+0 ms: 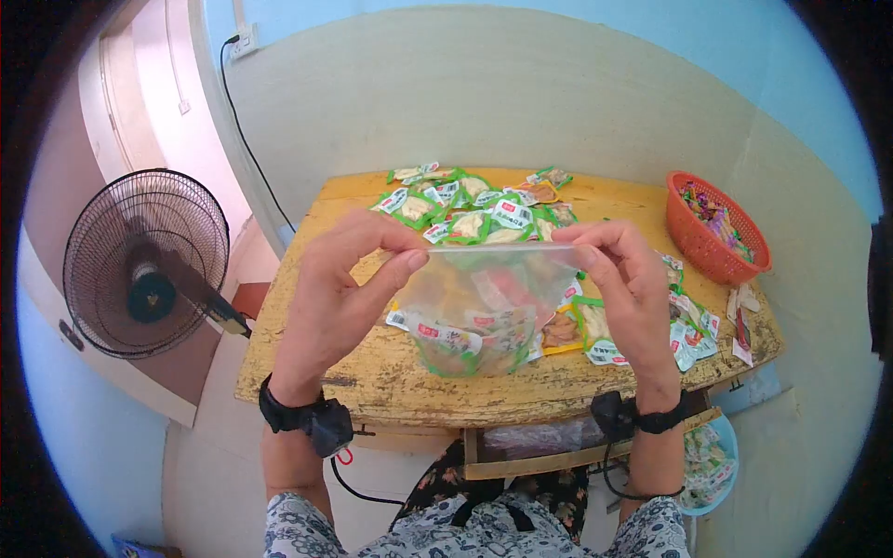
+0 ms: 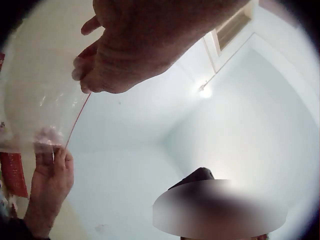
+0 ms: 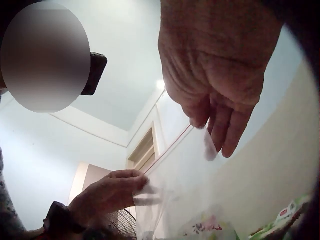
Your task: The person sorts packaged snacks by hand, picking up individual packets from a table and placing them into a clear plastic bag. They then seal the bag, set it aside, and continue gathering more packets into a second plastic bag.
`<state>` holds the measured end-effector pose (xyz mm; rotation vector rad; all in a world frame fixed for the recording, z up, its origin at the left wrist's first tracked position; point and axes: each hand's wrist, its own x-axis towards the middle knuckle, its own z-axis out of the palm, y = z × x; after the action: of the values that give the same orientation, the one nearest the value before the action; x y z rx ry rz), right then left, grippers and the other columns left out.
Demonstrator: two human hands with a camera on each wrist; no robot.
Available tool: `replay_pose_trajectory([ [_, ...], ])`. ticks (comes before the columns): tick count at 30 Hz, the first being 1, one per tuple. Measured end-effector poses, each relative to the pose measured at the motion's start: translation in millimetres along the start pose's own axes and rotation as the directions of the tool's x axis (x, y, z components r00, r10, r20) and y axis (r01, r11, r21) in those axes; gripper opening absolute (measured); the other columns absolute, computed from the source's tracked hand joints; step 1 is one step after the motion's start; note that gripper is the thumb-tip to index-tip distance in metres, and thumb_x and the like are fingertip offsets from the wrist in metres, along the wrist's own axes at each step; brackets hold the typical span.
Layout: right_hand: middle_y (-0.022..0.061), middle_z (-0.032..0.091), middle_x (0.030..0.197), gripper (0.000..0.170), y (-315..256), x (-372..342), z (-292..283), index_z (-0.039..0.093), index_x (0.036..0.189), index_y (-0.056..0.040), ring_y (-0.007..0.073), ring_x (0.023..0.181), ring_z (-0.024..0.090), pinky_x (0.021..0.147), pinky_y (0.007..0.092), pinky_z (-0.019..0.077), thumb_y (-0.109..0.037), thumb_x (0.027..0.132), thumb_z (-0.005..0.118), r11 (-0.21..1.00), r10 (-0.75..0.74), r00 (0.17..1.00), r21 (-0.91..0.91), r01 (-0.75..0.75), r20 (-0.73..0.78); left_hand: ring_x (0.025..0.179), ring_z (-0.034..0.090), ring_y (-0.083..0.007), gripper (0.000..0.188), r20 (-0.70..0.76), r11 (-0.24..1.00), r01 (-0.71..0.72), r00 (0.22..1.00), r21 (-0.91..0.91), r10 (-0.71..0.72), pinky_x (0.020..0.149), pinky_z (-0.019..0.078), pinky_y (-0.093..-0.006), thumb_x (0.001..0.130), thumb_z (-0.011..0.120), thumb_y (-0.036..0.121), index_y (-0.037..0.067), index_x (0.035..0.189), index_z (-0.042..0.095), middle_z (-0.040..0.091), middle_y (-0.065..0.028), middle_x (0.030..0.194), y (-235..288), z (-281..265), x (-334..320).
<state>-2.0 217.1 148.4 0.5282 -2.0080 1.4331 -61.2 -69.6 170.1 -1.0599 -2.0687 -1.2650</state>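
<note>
A clear zip bag (image 1: 437, 293) hangs over the front of the table, with several green-edged snack packets (image 1: 456, 346) in its lower part. At its top left corner my left hand (image 1: 339, 298) pinches the edge between thumb and fingers. My right hand (image 1: 631, 296) pinches the opposite corner the same way. Between the two hands the top edge is stretched straight, its lips lying together. A thin red line runs along this edge in both wrist views. In the right wrist view, the bag (image 3: 182, 165) looks see-through, with printed packets low inside it.
Loose packets (image 1: 470, 223) are spread over the worn yellow table (image 1: 372, 386). An orange basket (image 1: 712, 246) of purple-wrapped pieces stands at the back right. Below the table are an open drawer (image 1: 539, 456) and a blue basin (image 1: 730, 470) of packets. A fan (image 1: 144, 265) stands left.
</note>
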Motion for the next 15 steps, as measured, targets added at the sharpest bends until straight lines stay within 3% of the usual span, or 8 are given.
replay_pose_trajectory([
  [3,0.0131,0.071,0.113,0.013,2,-4,5,0.058,0.110,0.0015,0.0150,0.099,0.069,0.087,0.0319,0.0567,-0.010,0.107,0.052,0.994,0.080,0.996,0.084,-0.077,-0.034,0.096,0.065,-0.0135,0.009,0.058,0.956,0.217,0.976,-0.199,-0.209,0.088,0.0499,-0.0301,0.096,0.070,0.007,-0.002,0.096,0.069,0.070,-0.0056,0.096,-5,3,-7],
  [6,0.0181,0.067,0.123,0.015,-2,-7,10,0.050,0.114,0.0005,0.0218,0.102,0.073,0.092,0.0361,0.0599,-0.013,0.110,0.045,0.981,0.127,0.992,0.146,-0.125,-0.008,0.095,0.064,-0.0107,0.012,0.041,0.840,0.236,0.968,-0.489,-0.248,0.085,0.0517,-0.0274,0.101,0.063,0.007,-0.003,0.108,0.063,0.069,-0.0076,0.104,-11,12,-12],
  [9,0.0181,0.065,0.126,0.017,-6,-7,15,0.049,0.115,0.0010,0.0225,0.101,0.074,0.089,0.0349,0.0608,-0.014,0.111,0.043,0.993,0.106,0.994,0.062,-0.104,-0.025,0.101,0.072,-0.0190,0.017,0.011,0.868,0.245,0.964,-0.432,-0.266,0.086,0.0610,-0.0322,0.108,0.052,0.011,-0.002,0.118,0.055,0.068,-0.0111,0.108,-6,21,-13],
  [12,0.0179,0.065,0.127,0.018,2,-12,16,0.048,0.115,0.0020,0.0212,0.101,0.073,0.085,0.0345,0.0624,-0.014,0.111,0.041,0.993,0.064,0.997,-0.098,-0.068,-0.040,0.098,0.074,-0.0203,0.017,-0.032,0.977,0.196,0.979,-0.081,-0.199,0.076,0.0640,-0.0308,0.111,0.044,0.012,0.000,0.121,0.049,0.064,-0.0126,0.112,-14,31,-25],
  [13,0.0170,0.065,0.126,0.019,4,-12,17,0.049,0.115,0.0021,0.0204,0.102,0.072,0.086,0.0338,0.0611,-0.014,0.111,0.041,0.991,0.054,0.997,-0.116,-0.061,-0.058,0.086,0.074,-0.0185,0.015,-0.038,0.987,0.142,0.989,-0.075,-0.145,0.068,0.0633,-0.0285,0.112,0.040,0.012,0.001,0.122,0.044,0.061,-0.0136,0.114,-15,35,-28],
  [15,0.0153,0.065,0.124,0.019,7,-17,21,0.050,0.115,0.0023,0.0187,0.104,0.069,0.089,0.0324,0.0584,-0.014,0.112,0.040,0.987,0.043,0.995,-0.149,-0.056,-0.090,0.075,0.072,-0.0164,0.014,-0.056,0.982,0.167,0.983,-0.085,-0.172,0.062,0.0610,-0.0272,0.111,0.039,0.011,0.002,0.121,0.043,0.063,-0.0133,0.109,-19,41,-32],
])
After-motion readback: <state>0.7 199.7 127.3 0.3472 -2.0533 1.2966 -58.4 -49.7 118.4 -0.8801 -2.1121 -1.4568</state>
